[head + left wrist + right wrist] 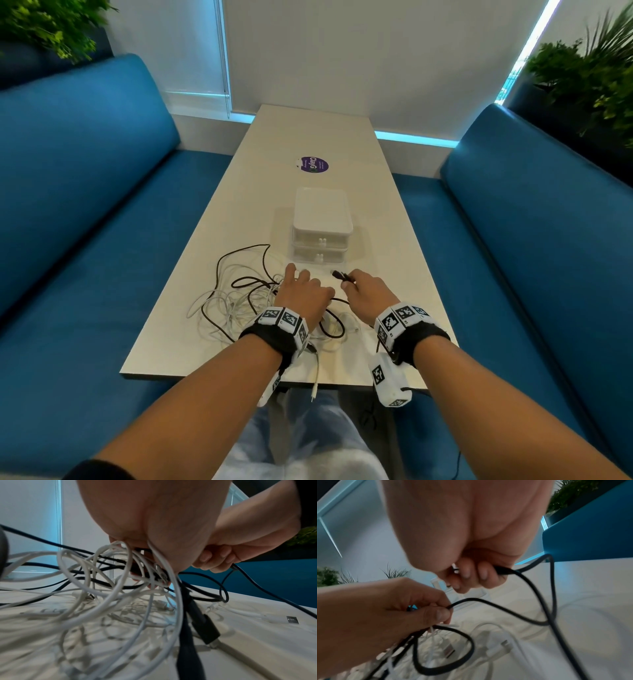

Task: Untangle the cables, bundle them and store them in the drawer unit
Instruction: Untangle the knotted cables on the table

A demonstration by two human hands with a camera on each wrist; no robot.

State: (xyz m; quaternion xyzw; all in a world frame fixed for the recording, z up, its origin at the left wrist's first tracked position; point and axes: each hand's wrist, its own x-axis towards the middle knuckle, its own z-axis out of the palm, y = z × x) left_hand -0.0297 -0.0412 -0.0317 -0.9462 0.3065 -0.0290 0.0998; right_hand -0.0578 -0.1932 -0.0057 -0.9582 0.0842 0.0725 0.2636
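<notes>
A tangle of white and black cables point(236, 294) lies on the near part of the white table point(308, 137). My left hand point(303, 291) grips a bunch of white and black strands point(137, 566) from that tangle, lifted a little off the table. My right hand point(359, 291) grips the black cable point(530, 577) near its plug end point(339, 275), just right of the left hand. The black cable loops between both hands. The white drawer unit point(322, 226), two drawers shut, stands just beyond the hands.
A round purple sticker point(313, 164) lies on the table beyond the drawer unit. Blue benches point(85, 205) flank the table on both sides. One white cable end point(315, 387) hangs over the near table edge. A loose white plug point(281, 619) lies at the right.
</notes>
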